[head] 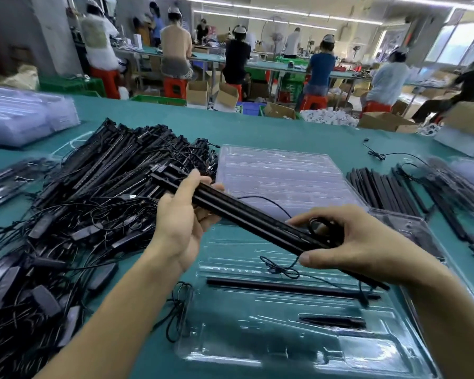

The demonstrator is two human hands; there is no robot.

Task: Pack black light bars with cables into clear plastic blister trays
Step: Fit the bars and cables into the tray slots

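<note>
Both hands hold a black light bar (246, 216) slanting above the table. My left hand (185, 214) grips its far left end. My right hand (350, 239) pinches its near right end together with a small coil of black cable. Below them lies a clear blister tray (230, 340) with one black bar (285, 288) seated in a slot and a shorter black piece (331, 321) lower down. A thin cable (279, 268) trails over the tray.
A big heap of black light bars and tangled cables (93, 192) fills the left of the green table. Stacked clear trays (279, 176) lie behind my hands, more (25, 119) at far left. Black bars (389, 190) lie at right. Other people sit at benches behind.
</note>
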